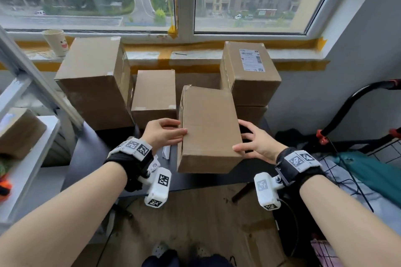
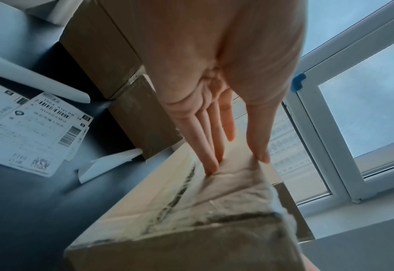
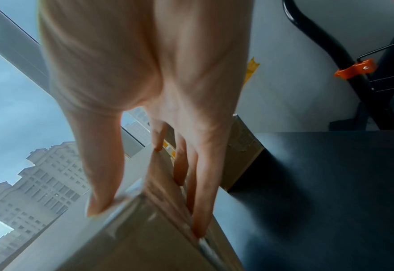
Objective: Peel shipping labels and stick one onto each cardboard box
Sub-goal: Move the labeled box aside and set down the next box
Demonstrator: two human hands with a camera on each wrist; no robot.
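Both hands clasp the plain box point(image 1: 208, 128) above the table's point(image 1: 91, 158) near edge: left hand point(image 1: 161, 134) and right hand point(image 1: 257, 144), thumbs on top, fingers down its sides. Better set it flat, bare face up, beside the labels point(image 2: 29, 132) at the near-left corner.

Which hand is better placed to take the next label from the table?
Left, probably. The left hand is on the side of the held box where the loose labels lie; the right hand is on the far side.
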